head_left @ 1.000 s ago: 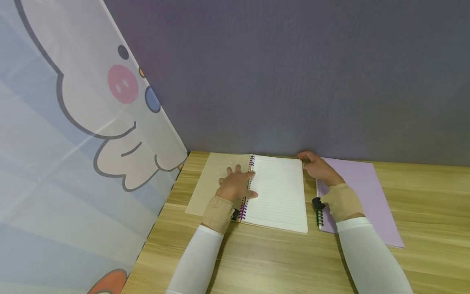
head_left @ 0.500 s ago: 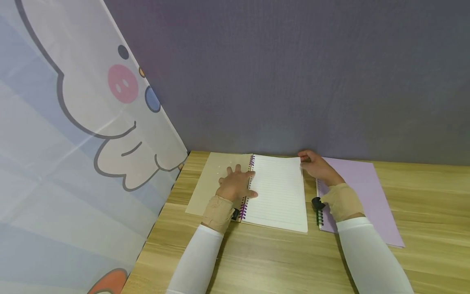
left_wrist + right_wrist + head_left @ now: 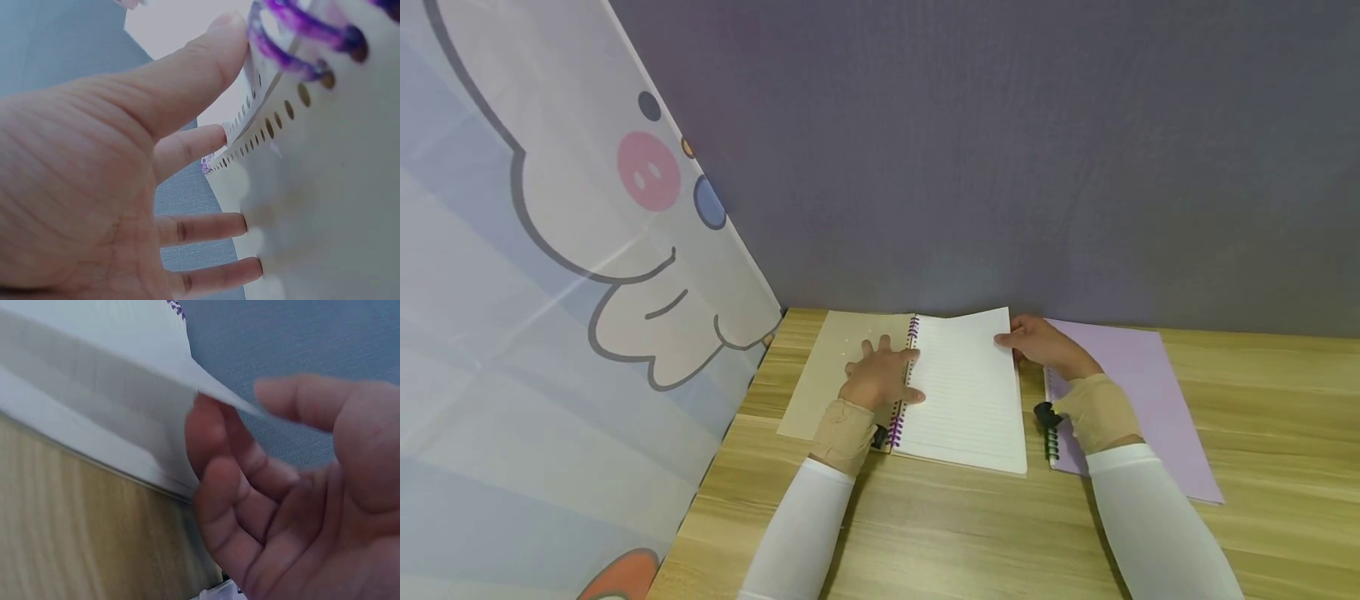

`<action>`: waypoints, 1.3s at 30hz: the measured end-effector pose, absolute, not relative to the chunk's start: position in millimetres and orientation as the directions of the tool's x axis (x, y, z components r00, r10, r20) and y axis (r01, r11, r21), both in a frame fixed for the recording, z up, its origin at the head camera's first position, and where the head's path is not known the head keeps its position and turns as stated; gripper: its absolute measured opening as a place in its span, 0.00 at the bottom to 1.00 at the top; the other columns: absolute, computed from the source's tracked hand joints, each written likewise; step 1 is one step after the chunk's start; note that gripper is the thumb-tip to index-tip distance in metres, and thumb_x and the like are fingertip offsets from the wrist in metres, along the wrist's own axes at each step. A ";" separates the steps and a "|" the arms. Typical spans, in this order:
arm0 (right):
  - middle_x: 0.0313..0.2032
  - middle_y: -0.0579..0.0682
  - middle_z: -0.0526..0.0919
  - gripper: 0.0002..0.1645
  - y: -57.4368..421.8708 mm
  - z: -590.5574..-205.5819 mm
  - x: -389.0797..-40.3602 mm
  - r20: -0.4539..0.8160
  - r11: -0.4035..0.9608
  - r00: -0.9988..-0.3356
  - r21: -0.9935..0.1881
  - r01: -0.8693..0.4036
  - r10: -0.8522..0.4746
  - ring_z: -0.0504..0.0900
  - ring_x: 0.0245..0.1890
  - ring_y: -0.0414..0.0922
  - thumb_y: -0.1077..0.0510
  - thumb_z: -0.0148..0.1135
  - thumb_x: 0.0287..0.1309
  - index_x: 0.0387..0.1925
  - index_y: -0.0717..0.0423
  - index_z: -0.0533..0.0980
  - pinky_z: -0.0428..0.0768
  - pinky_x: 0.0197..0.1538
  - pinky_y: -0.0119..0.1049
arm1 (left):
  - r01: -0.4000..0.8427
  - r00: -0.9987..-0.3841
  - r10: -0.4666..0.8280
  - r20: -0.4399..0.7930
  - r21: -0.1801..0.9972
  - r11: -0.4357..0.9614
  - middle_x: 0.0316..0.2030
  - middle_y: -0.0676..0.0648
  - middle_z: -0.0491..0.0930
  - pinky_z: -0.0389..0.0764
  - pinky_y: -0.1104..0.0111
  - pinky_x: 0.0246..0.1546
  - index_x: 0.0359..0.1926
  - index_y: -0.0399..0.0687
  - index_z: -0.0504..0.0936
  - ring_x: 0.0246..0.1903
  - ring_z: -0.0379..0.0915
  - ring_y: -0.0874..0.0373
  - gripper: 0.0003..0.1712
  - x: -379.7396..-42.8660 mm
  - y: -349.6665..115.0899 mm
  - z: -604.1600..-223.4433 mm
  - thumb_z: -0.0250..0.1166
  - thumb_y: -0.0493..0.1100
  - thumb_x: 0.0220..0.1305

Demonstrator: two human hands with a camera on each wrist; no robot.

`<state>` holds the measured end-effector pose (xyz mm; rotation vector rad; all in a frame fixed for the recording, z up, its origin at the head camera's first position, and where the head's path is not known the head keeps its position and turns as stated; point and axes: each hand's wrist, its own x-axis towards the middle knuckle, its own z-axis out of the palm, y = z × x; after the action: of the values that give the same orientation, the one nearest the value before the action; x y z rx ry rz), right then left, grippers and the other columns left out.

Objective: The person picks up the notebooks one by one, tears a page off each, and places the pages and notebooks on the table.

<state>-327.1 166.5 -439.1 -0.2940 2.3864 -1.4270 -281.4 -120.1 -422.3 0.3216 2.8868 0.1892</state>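
A spiral notebook lies open, its lined pages on the right and its beige cover folded out to the left. Purple coil rings bind it. My left hand rests across the cover and binding, fingers spread and straight; in the left wrist view its thumb reaches up to the purple rings. At the pages' far right corner, my right hand holds a lifted page, thumb above and curled fingers beneath. From the right wrist, that raised page bends up away from the sheets below.
To the right, partly under my right forearm, lies a closed lilac notebook with dark coil rings. A grey panel rises behind the wooden table. A cartoon-printed sheet borders the left side.
The page's far right corner has risen off the stack, and my right thumb has moved left over it. My left hand has stayed in place on the notebook.
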 end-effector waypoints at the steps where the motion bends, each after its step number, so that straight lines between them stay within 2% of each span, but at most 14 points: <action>1: 0.32 0.57 0.77 0.26 165.7 -440.0 -326.8 -0.205 0.482 -0.909 -0.876 0.004 -0.364 0.76 0.31 0.50 0.44 0.56 0.58 0.46 0.63 0.68 0.73 0.38 0.44 | 0.202 -0.949 0.232 -0.212 0.155 0.967 0.65 0.41 0.52 0.65 0.47 0.37 0.66 0.73 0.60 0.59 0.50 0.39 0.48 -281.5 -120.0 -421.9 0.66 0.69 0.41; 5: 0.29 0.55 0.79 0.26 161.6 -443.0 -323.5 -0.272 0.533 -0.855 -0.846 -0.006 -0.442 0.76 0.27 0.48 0.40 0.57 0.55 0.42 0.58 0.73 0.73 0.35 0.43 | 0.202 -0.948 0.234 -0.214 0.161 0.966 0.66 0.40 0.50 0.64 0.46 0.38 0.66 0.73 0.60 0.61 0.48 0.38 0.47 -281.9 -120.1 -421.3 0.66 0.68 0.42; 13: 0.24 0.56 0.80 0.27 152.7 -441.0 -316.7 -0.331 0.593 -0.787 -0.803 -0.056 -0.522 0.76 0.19 0.46 0.39 0.54 0.58 0.32 0.62 0.75 0.74 0.28 0.42 | 0.200 -0.947 0.235 -0.220 0.171 0.965 0.67 0.40 0.49 0.64 0.46 0.38 0.66 0.73 0.60 0.61 0.48 0.38 0.47 -281.9 -120.4 -421.5 0.66 0.68 0.42; 19: 0.19 0.56 0.75 0.30 150.1 -437.4 -310.7 -0.366 0.669 -0.822 -0.743 -0.024 -0.437 0.76 0.18 0.49 0.37 0.54 0.57 0.32 0.63 0.65 0.74 0.29 0.42 | 0.197 -0.947 0.233 -0.223 0.174 0.965 0.67 0.40 0.48 0.63 0.46 0.39 0.66 0.74 0.60 0.62 0.47 0.38 0.47 -281.4 -121.0 -420.9 0.66 0.68 0.42; 25: 0.24 0.56 0.72 0.27 150.9 -434.6 -306.9 -0.374 0.692 -0.824 -0.722 -0.030 -0.426 0.76 0.21 0.50 0.40 0.53 0.58 0.32 0.61 0.60 0.73 0.33 0.41 | 0.202 -0.946 0.236 -0.222 0.167 0.965 0.67 0.40 0.48 0.64 0.48 0.38 0.66 0.74 0.59 0.62 0.47 0.39 0.48 -281.4 -121.2 -421.0 0.65 0.69 0.42; 33: 0.24 0.55 0.72 0.27 153.8 -436.0 -307.7 -0.381 0.720 -0.833 -0.693 -0.030 -0.401 0.77 0.24 0.50 0.40 0.53 0.57 0.33 0.60 0.60 0.72 0.35 0.41 | 0.199 -0.948 0.237 -0.212 0.183 0.963 0.66 0.42 0.52 0.64 0.48 0.38 0.67 0.73 0.59 0.60 0.49 0.39 0.49 -281.4 -121.0 -419.8 0.66 0.68 0.41; 39: 0.30 0.57 0.72 0.28 151.6 -436.8 -307.1 -0.385 0.719 -0.824 -0.694 -0.038 -0.416 0.77 0.25 0.49 0.42 0.52 0.59 0.40 0.65 0.63 0.73 0.36 0.40 | 0.191 -0.957 0.225 -0.182 0.185 0.964 0.63 0.43 0.58 0.66 0.46 0.37 0.69 0.64 0.56 0.57 0.55 0.40 0.51 -285.6 -122.9 -420.7 0.65 0.68 0.44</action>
<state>-307.1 151.6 -436.8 -0.3451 2.3939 -0.9512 -285.6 -122.9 -420.7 0.3121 2.9122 0.2456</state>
